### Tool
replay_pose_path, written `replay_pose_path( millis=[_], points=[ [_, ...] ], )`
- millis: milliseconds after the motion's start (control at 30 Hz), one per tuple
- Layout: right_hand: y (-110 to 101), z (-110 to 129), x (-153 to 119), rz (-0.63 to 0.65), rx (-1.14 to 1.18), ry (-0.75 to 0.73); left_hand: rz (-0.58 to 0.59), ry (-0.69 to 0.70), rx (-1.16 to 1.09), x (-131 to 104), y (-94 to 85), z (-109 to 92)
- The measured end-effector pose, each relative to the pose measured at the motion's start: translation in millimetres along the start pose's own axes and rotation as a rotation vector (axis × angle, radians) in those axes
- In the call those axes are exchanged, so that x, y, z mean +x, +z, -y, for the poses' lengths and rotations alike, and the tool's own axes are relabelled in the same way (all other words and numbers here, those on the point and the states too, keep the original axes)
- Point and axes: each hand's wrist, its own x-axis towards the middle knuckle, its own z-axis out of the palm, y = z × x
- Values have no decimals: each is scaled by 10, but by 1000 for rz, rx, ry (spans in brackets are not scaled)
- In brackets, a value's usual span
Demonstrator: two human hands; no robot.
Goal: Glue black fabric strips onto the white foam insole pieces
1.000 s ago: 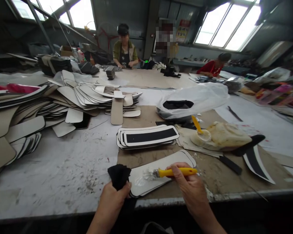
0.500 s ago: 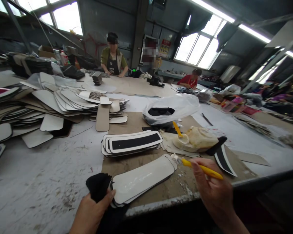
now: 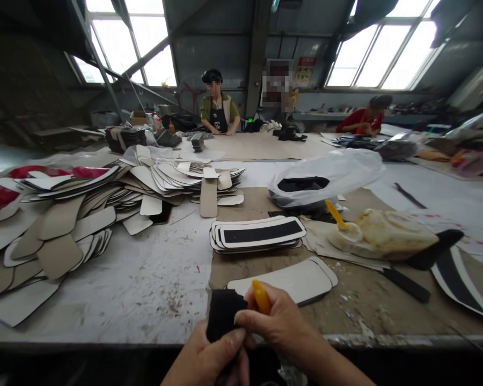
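My left hand (image 3: 211,354) is closed around a bundle of black fabric pieces (image 3: 225,311) at the table's front edge. A yellow-handled brush (image 3: 261,297) is gripped in my right hand (image 3: 284,321), whose fingertips meet the fabric beside my left thumb. The bristle end is hidden. Just beyond my hands lie stacked white curved panels (image 3: 287,279), partly covered by my right hand. Behind them rests a stack of white-bordered panels with a black strip on top (image 3: 261,233). A cut-open, yellowed plastic container (image 3: 394,230) stands to the right, with another yellow handle (image 3: 337,215) sticking up from its mouth.
Loose white and beige panels (image 3: 161,182) are heaped at the left. A clear plastic bag (image 3: 346,169) holding black material sits behind the container. A black-striped panel (image 3: 462,284) lies at the right. Two people (image 3: 219,112) work across the table.
My right hand has brought the brush from the white panel's right end over to the fabric. My left hand has come off the panel, still holding the fabric. The view has turned left.
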Motion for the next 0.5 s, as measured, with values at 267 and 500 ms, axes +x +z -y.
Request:
replay_pose_path(
  millis=[267, 500],
  points=[
    [-40, -136, -86, -78, -47, -70, -2, -8, -136, 81, 1, 110],
    [-57, -163, -102, -182, -134, -14, -141, -6, -158, 96, 86, 65]
  ],
)
